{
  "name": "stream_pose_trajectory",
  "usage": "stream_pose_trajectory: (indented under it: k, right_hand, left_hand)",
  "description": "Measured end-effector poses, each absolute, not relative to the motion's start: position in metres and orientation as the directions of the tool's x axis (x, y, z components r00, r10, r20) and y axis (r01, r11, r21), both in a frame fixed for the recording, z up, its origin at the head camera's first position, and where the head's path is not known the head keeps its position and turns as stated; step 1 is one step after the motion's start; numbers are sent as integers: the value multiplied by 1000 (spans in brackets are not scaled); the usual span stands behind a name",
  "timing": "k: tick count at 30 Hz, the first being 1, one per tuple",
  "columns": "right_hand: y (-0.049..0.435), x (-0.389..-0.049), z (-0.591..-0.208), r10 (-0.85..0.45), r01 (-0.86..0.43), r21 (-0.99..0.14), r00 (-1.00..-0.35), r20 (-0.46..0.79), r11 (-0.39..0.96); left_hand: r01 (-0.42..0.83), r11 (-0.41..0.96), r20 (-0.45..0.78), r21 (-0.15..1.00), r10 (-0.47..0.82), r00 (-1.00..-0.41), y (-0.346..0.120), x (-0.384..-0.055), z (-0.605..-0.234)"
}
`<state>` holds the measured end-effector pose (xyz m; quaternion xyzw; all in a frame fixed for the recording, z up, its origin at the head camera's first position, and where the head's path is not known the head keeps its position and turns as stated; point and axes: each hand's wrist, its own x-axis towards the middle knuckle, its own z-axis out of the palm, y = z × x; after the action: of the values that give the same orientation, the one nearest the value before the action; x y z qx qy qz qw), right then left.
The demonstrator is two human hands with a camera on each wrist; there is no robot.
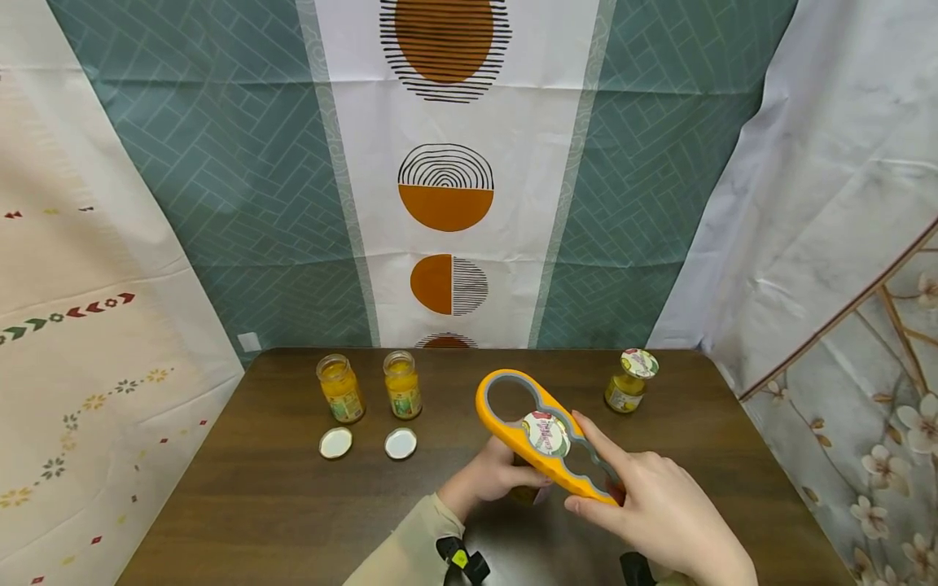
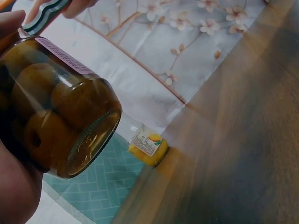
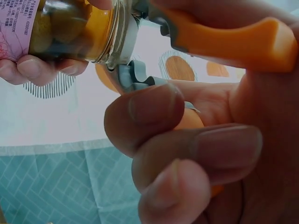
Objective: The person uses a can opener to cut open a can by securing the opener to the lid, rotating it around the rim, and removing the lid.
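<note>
My left hand [image 1: 506, 470] grips a glass jar [image 2: 60, 107] of dark round fruit, tilted and lifted off the table. A pink label [image 3: 16, 28] wraps its side. Over its patterned lid [image 1: 545, 433] sits an orange jar opener [image 1: 506, 430] with grey scalloped inner edges; the lid lies in one of its middle openings. My right hand [image 1: 652, 505] holds the opener by its near end, fingers curled round it, as the right wrist view shows. The jar's body is mostly hidden under the opener in the head view.
Two lidless jars of yellow fruit, one at the far left [image 1: 343, 391] and one beside it [image 1: 403, 387], stand behind two loose lids [image 1: 335, 443] [image 1: 401, 443]. A lidded jar [image 1: 628, 382] stands at the back right of the brown table [image 1: 256, 505]. Cloth hangs behind and beside the table.
</note>
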<state>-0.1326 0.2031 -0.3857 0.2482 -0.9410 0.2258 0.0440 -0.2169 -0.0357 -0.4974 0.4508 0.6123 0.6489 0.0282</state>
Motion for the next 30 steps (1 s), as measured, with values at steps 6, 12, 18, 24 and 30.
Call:
stream_pose_trajectory:
  k: [6, 12, 18, 24, 30]
  right_hand:
    - [203, -132, -385, -430, -482, -416, -876, 219, 771]
    - [203, -132, -382, -388, -450, -458, -893, 229, 767]
    - [204, -131, -380, -315, -386, -495, -922, 223, 779]
    - [203, -131, -379, -288, -362, -513, -932, 220, 778]
    - [202, -130, -379, -288, -367, -517, -930, 228, 773]
  left_hand:
    - [486, -261, 536, 834, 593, -600, -33, -218, -503]
    - [511, -187, 513, 839, 585, -629, -30, -219, -499]
    - [473, -60, 431, 879, 525, -734, -30, -219, -497]
    - [463, -13, 423, 886, 430, -797, -31, -222, -499]
    - [429, 41, 394, 902, 328, -859, -35, -229, -503]
